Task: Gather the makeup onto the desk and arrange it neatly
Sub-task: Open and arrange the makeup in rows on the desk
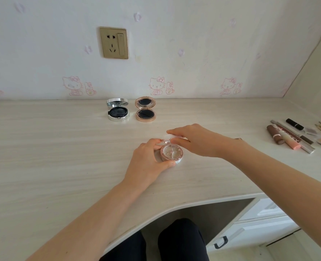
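Makeup compact [171, 153], the pink-gold round one, sits on the worktop [61, 157] near the front edge, approx. in the middle, between both hands. Left hand [148, 162] cups its base from the left side, thumb at the near rim and fingers [157, 142] curled at the far rim, so it is closed around the case. Right hand [195, 142] comes from the right and pinches the small lid part [166, 141] at the far side, fingers narrow; a white flat piece [170, 136] lies under the fingertips, maybe a puff, I cannot tell.

Judging by look, the compact is light, stiff and smooth, w/ a glossy shell that can slip, and the hinge and the clear inner cover seem fragile. Best hold is at the side wall of the base, not at the lid.

Farther right, a group of lipsticks, tubes and pencils [291, 136] lies close together, not very ordered.

At the back, near the wall, two other compacts stand open side by side: silver compact [117, 110] w/ a dark cushion inside, and gold compact [145, 110] w/ a dark pad and a mirror in the lid.
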